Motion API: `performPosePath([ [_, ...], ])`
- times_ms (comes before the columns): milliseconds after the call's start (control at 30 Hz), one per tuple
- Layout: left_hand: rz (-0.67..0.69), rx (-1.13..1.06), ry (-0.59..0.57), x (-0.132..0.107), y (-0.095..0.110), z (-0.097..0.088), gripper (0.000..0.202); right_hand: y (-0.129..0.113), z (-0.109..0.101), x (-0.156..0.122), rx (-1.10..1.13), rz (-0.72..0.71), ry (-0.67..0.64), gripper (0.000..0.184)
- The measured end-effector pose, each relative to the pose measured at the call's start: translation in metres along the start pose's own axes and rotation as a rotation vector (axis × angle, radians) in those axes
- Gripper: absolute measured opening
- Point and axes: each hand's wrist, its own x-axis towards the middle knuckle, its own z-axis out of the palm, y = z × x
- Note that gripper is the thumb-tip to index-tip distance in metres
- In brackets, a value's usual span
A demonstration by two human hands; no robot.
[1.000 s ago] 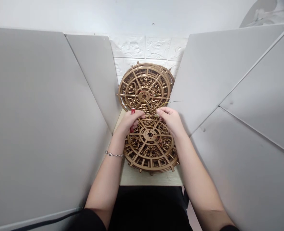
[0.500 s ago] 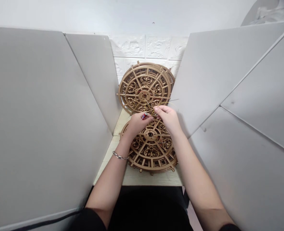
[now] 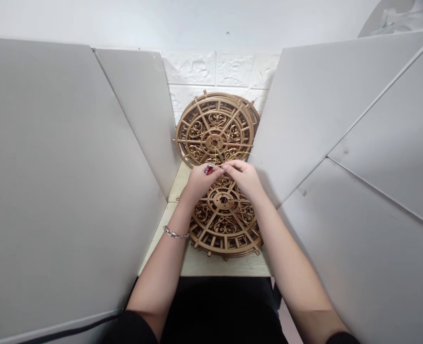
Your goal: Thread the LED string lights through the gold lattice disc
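Note:
A round gold openwork disc (image 3: 225, 222) lies flat on the narrow pale table (image 3: 218, 265). More gold discs (image 3: 214, 129) of the same kind lean upright against the white wall behind it. My left hand (image 3: 197, 184) is closed in a pinch on a small red piece (image 3: 209, 168) above the far edge of the flat disc. My right hand (image 3: 243, 177) is closed too, pinching a thin gold thread (image 3: 238, 154) right next to the red piece. Both hands' fingertips almost meet. A silver bracelet (image 3: 175, 233) is on my left wrist.
Tall grey partition panels stand close on the left (image 3: 71, 181) and right (image 3: 340, 143), leaving a narrow strip of table between them. A white embossed wall (image 3: 214, 69) closes the back. My dark-clothed lap (image 3: 222, 310) is below the table's front edge.
My hands have come together: the right hand moved left toward the left hand. The red piece turned from hanging below my left fingers to sitting at their tips.

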Motion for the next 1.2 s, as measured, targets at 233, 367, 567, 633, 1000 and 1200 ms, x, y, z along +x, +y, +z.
performPosePath([
  [233,-0.007,-0.078,0.018,0.003,-0.006,0.002,0.026,-0.001,0.001,-0.001,-0.016,-0.032,0.002,0.017],
  [367,-0.015,-0.085,0.035,0.003,-0.007,0.003,0.025,-0.002,0.002,-0.001,-0.008,-0.009,0.020,0.016],
  [567,-0.007,0.002,0.090,0.003,-0.006,0.004,0.024,0.001,0.001,0.001,0.097,0.110,0.074,0.013],
  [633,-0.045,0.055,0.168,0.005,-0.008,0.000,0.022,0.002,-0.002,0.001,0.177,0.179,0.076,0.011],
  [1000,-0.133,-0.609,0.569,0.012,-0.012,-0.029,0.025,-0.001,-0.030,0.000,0.459,0.206,0.207,0.013],
  [1200,-0.181,-0.634,0.532,0.015,-0.014,-0.023,0.050,-0.001,-0.037,0.000,0.501,0.136,0.224,0.015],
])
